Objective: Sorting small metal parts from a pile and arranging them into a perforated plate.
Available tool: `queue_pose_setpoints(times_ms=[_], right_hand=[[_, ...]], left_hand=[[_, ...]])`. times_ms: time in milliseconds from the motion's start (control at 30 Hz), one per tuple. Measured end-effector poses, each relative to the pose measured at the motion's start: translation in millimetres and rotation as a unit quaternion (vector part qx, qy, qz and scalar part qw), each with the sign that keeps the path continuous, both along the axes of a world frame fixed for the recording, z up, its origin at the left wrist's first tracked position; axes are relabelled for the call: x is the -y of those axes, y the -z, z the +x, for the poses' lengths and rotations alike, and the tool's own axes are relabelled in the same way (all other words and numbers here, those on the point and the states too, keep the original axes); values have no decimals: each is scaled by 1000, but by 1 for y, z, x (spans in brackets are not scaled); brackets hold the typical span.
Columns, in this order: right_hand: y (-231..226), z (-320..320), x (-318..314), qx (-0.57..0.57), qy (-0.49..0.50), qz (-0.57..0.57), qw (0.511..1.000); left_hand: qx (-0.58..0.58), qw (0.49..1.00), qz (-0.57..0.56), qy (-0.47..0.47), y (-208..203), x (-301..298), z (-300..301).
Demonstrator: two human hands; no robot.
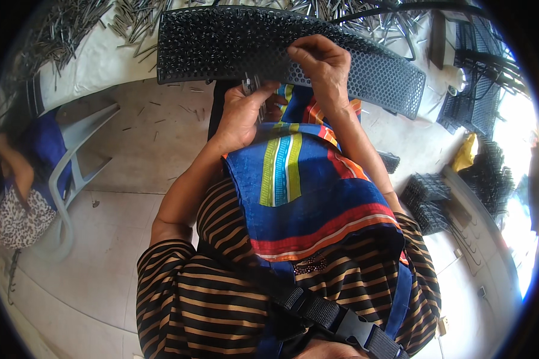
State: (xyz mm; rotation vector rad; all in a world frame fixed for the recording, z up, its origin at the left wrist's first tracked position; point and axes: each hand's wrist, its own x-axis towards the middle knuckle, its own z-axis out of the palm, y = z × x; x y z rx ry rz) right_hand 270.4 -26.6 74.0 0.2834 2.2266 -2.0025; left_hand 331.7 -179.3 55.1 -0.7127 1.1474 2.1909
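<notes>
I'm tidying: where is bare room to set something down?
Floor tiles between the grey plastic chair and striped left sleeve; a tabletop patch left of the black perforated panel. Crowded: farther back, under loose metal rods.

From head height, the cloth and panel are viewed closely, through a fisheye facing steeply down.

Hands: two. Long perforated panel: one. Chair, left: one. Metal rods, far: too many to count.
</notes>
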Motion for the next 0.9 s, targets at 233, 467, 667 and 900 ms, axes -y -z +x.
queue_pose_setpoints(times_ms=[233,467,667,900], right_hand=[[34,-12,5,-247,17,180,952],[34,-9,2,-279,2,196,940],[32,-8,3,-264,0,198,944],[38,-9,9,-301,-10,253,919]], left_hand=[[-39,977,-33,205,4,9,21],[-77,981,-56,166,-3,10,29],[-86,988,-61,112,0,6,12],[-12,1000,-19,2,-1,-4,-2]])
